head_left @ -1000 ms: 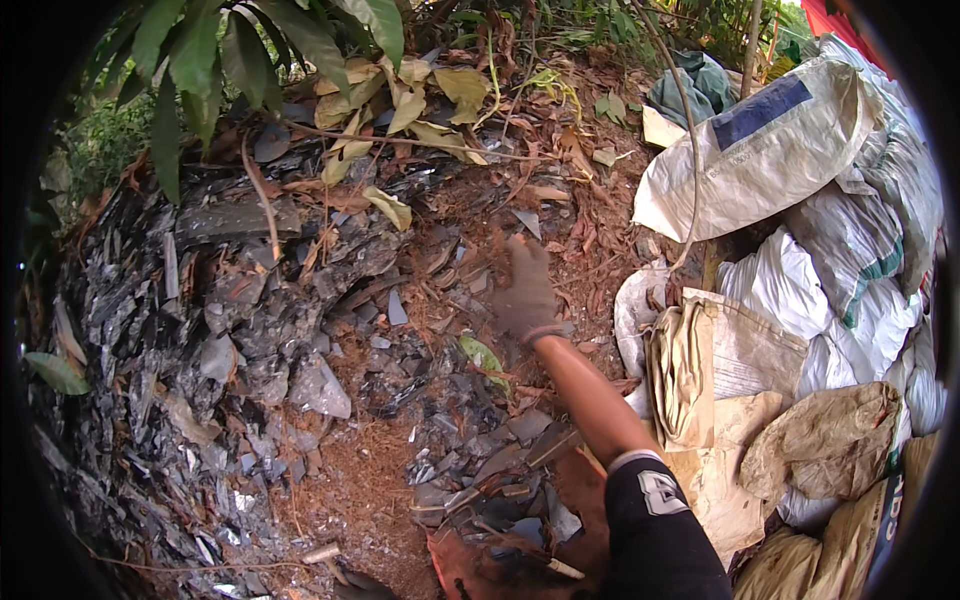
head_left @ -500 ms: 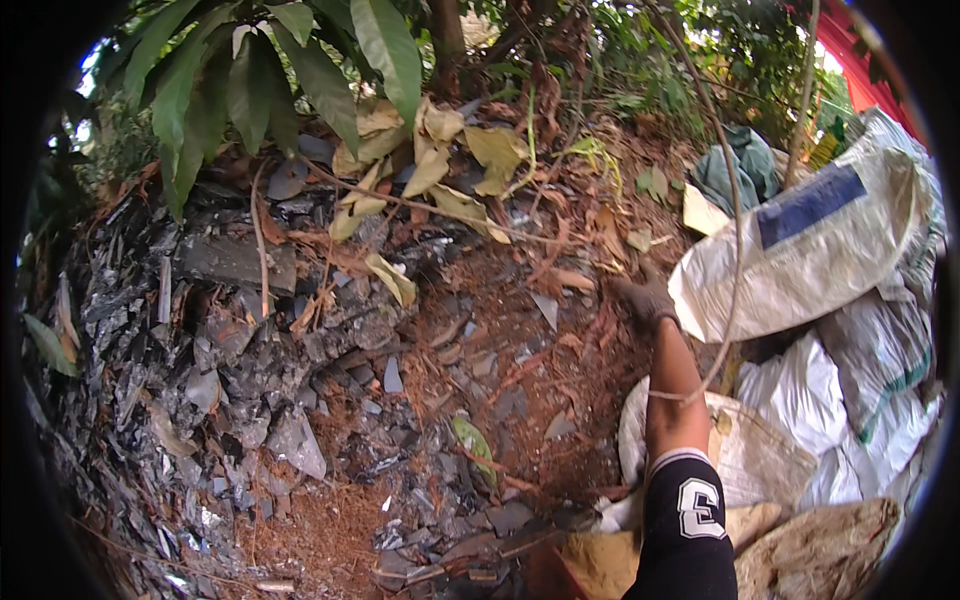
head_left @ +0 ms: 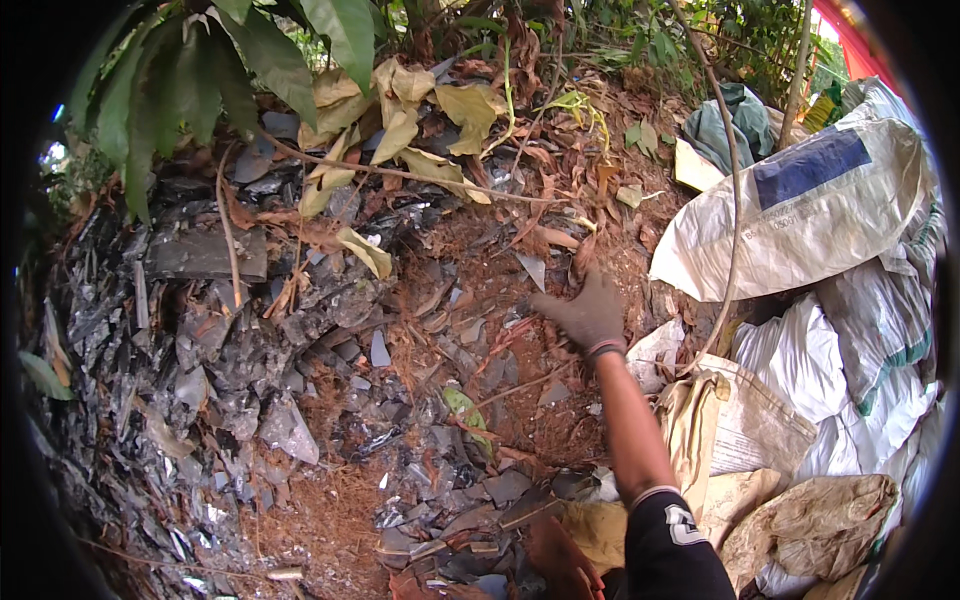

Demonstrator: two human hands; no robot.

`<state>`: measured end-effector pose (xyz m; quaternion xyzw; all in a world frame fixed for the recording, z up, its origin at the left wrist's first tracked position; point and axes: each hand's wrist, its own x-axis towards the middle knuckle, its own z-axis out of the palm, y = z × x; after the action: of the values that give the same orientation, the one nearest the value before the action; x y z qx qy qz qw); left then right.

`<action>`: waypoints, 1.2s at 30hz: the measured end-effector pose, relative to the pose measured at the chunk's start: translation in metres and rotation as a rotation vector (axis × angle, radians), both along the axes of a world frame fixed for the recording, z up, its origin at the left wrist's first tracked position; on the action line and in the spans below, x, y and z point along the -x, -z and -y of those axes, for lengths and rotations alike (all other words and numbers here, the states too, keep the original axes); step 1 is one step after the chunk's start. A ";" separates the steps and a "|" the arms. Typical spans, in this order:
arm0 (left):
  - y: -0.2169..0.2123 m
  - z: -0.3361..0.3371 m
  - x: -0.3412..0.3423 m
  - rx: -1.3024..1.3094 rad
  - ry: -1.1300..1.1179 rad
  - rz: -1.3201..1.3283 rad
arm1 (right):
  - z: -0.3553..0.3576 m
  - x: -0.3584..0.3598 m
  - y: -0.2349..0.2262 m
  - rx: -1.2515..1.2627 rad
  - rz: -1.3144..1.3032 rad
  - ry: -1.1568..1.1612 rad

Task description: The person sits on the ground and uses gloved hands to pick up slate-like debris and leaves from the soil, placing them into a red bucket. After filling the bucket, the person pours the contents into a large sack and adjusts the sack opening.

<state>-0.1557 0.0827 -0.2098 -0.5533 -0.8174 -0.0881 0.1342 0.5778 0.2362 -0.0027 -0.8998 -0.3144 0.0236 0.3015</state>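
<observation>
My right hand (head_left: 585, 312), in a dark grey-brown glove, reaches over the reddish soil (head_left: 520, 395) with its thumb and fingers spread. It is open, with nothing visible in it. Just beyond its thumb a pointed grey glass shard (head_left: 533, 270) lies on the ground, close to curled dry brown leaves. Broken glass pieces (head_left: 290, 430) are heaped thickly to the left. My left hand is not in view. At the lower edge, a patch of bare skin (head_left: 558, 555) beside something red shows, but I cannot make out which body part it is.
White woven sacks (head_left: 790, 225) are piled along the right, with a dirty crumpled sack (head_left: 810, 530) nearer. A thin bent stem (head_left: 738, 220) arches in front of them. Large green leaves (head_left: 180, 90) hang at the upper left, and yellowed leaves (head_left: 400, 115) lie across the glass.
My right hand has moved left and nearer, away from the white sack's edge and over the open soil. The whole view has shifted slightly. More of the skin patch shows at the lower edge.
</observation>
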 end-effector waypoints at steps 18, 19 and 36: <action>-0.002 -0.002 -0.013 -0.220 -0.023 0.342 | 0.042 0.058 0.010 -0.346 0.223 -0.545; -0.007 -0.002 -0.019 -0.244 -0.022 0.276 | 0.036 0.074 0.007 -0.271 0.283 -0.656; -0.013 -0.002 -0.016 -0.110 -0.001 0.227 | 0.062 0.016 0.015 -0.524 -0.168 -0.059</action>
<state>-0.1398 0.0852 -0.1967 -0.5311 -0.8215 -0.1950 0.0710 0.5613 0.1739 -0.0180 -0.7764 -0.3099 0.0250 0.5482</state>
